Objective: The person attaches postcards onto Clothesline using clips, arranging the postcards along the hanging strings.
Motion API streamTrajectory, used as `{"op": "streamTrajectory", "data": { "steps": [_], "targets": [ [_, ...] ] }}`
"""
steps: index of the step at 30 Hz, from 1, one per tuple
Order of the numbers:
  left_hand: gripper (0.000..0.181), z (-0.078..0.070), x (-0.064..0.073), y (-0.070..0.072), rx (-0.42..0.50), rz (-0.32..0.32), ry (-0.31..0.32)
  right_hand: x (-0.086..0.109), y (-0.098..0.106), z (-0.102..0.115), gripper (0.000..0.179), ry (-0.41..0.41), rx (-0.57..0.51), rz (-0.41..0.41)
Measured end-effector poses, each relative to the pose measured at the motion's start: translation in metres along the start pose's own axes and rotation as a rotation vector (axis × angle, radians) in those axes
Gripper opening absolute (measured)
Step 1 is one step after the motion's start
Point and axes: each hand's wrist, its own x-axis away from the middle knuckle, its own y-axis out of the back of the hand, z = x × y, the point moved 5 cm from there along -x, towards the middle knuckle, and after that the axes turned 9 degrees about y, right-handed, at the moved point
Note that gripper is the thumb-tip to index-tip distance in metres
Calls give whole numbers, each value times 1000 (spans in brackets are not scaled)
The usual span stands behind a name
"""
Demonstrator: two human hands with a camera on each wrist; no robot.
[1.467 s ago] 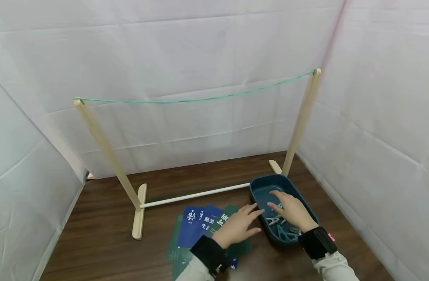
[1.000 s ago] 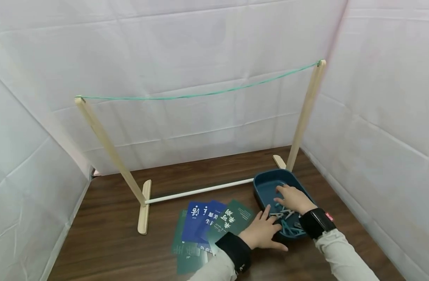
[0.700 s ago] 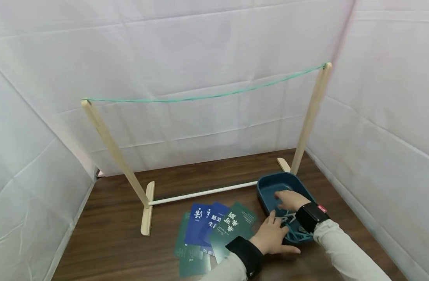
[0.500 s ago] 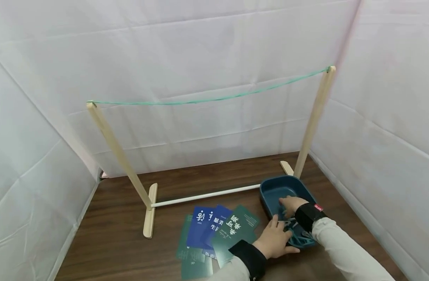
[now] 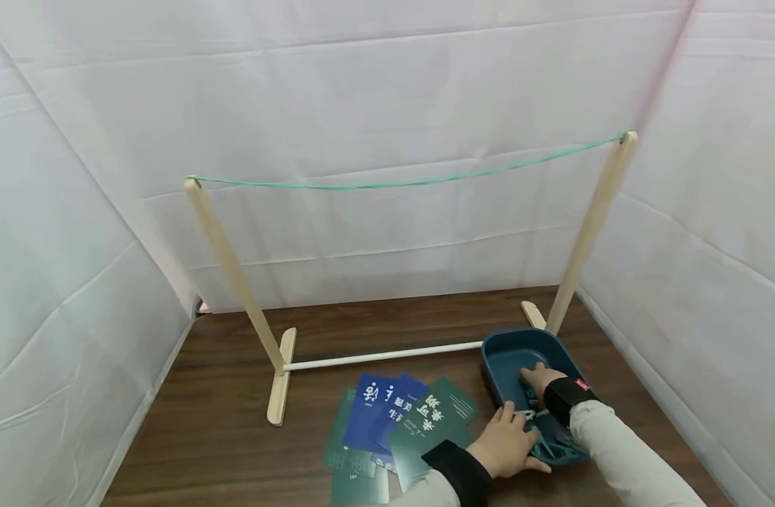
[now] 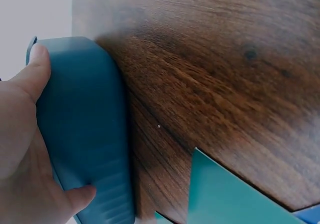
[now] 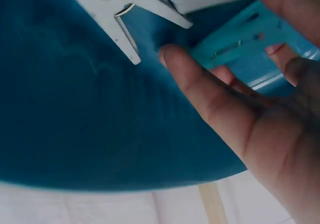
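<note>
A dark blue plastic tray (image 5: pixel 528 336) stands at the right, with clothespins lying in its near half. My left hand (image 5: pixel 506 442) holds its near-left rim; in the left wrist view the thumb and one bent finger lie along the outer wall. My right hand (image 5: pixel 542 380) reaches down inside the tray. Its fingers are spread around a teal clothespin (image 7: pixel 250 32) in the right wrist view, not visibly closed on it. A white clothespin (image 7: pixel 112 9) lies just beyond the fingertips.
Green cards (image 5: pixel 432 429) and blue cards (image 5: pixel 367 415) with white writing overlap in a fan left of the tray. A wooden frame has a left post (image 5: pixel 238 282), a right post (image 5: pixel 590 232) and a green string (image 5: pixel 387 185) between their tops. White cloth walls (image 5: pixel 394 91) enclose the brown table (image 5: pixel 222 422).
My left hand has moved from above the cards to the tray's near-left rim. My right hand has lowered deeper among the clothespins. The head view has shifted, so everything sits further right.
</note>
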Motion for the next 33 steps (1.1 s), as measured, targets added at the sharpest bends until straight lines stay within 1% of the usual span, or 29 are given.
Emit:
{"op": "streamTrajectory", "data": {
  "steps": [3, 5, 8, 12, 14, 17, 19, 22, 25, 28, 31, 33],
  "targets": [
    [54, -3, 1, -1, -2, 9, -6, -7, -5, -7, 34, 81, 73, -16],
    [54, -6, 1, -2, 3, 31, -11, -11, -7, -10, 28, 122, 102, -23],
    [54, -9, 2, -2, 16, 71, -21, -13, -4, -9, 26, 142, 80, -44],
    [53, -14, 3, -2, 42, 102, -26, -12, 3, -9, 19, 149, 11, -109],
    [52, -15, 3, -2, 54, 109, -25, -11, 10, -7, 24, 159, -9, -134],
    [52, -14, 1, 0, 55, 119, -11, -10, 19, -3, 33, 161, -23, -147],
    [51, -12, 0, 1, 47, 119, 6, -13, 25, 2, 35, 188, -13, -152],
    [52, -8, -1, 2, 39, 116, 21, -18, 30, 8, 30, 215, -6, -168],
    [53, -6, -2, 1, 42, 111, 19, -21, 34, 14, 22, 233, 0, -183],
    [53, -4, -3, -1, 38, 115, 21, -23, 41, 23, 13, 247, -21, -180],
    [52, -2, -3, -3, 33, 124, 33, -21, 54, 32, 10, 259, -36, -175],
    [53, 0, -3, -3, 47, 132, 36, -18, 62, 39, 13, 257, -35, -175]
  ]
}}
